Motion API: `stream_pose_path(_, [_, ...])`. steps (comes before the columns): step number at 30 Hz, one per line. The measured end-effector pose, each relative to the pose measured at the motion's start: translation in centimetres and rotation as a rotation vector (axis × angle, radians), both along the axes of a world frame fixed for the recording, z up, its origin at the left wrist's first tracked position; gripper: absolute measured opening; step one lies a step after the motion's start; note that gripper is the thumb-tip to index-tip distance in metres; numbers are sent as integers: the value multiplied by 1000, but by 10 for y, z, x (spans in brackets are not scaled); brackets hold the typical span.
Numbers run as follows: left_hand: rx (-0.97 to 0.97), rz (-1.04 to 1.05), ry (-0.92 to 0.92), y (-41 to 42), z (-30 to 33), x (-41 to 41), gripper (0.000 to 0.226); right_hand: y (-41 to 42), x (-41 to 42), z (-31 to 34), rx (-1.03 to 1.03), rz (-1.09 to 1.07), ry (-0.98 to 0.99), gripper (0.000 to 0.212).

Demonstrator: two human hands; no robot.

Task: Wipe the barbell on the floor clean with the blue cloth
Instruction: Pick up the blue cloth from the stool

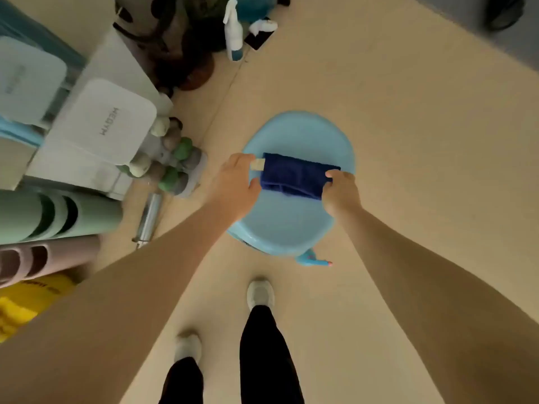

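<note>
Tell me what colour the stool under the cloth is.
Light blue; the stool shows best in the head view, beneath the dark blue cloth.

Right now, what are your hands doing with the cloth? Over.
Left hand and right hand each grip one end of the blue cloth, above the light blue stool. Barbell untouched. Nothing in the way.

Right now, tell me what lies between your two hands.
Head view: the folded blue cloth, gripped at either end by left hand and right hand, over the light-blue stool.
</note>
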State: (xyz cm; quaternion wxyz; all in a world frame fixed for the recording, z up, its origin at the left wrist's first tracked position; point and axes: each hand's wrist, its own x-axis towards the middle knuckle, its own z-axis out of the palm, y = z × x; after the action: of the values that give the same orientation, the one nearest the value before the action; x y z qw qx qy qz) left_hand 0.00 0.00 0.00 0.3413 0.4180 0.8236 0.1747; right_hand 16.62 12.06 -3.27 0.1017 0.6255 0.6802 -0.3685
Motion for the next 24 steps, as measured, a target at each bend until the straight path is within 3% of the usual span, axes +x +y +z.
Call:
stream_pose_path(4, [-62, 70, -14, 11, -30, 3, 48, 16, -4, -34, 42, -114, -14, 45])
stream_pose_path(7, [-88, 84, -38, 10, -45, 3, 47, 23, -9, -47, 83, -343, 31, 51])
stream_pose_path(10, [-86, 108, -47, 2, -47, -1, 46, 21, -16, -52, 17, -416, 76, 39])
stream_pose_path(13, [-97, 134, -82, -17, -42, -11, 47, 4, -37, -36, -95, -298, 325, 13])
stream_pose_path(16, [-70, 163, -91, -47, -32, -25, 48, -23, -68, -1, -268, -63, 504, 12])
stream_pose_path(20, [-41, 223, -59, -118, -15, -42, 55, -82, -123, 43, -491, 192, 521, 12])
stream_pose_path(24, [16, 253, -19, -212, -2, -52, 63, -159, -163, 66, -665, 280, 476, 9])
